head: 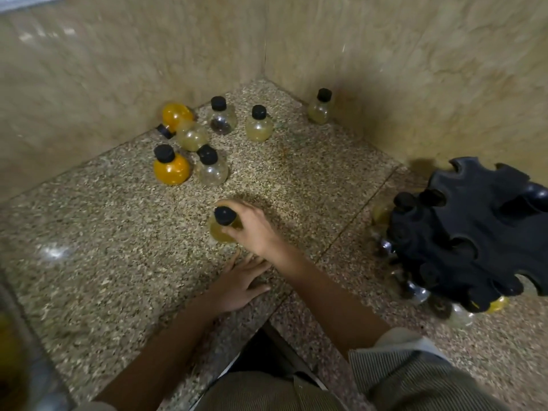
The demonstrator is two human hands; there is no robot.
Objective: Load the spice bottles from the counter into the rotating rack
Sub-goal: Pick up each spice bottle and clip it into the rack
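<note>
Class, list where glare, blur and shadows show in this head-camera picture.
Head view: white glare on the counter at left and on the wall, upper left; the rack at right and the bottom-left corner are blurred; the right hand casts a soft shadow behind the bottle it grips.

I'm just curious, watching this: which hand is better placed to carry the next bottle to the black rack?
Right. The right hand grips a bottle, and the rack stands on that side. The left hand rests flat on the counter, holding nothing.
</note>
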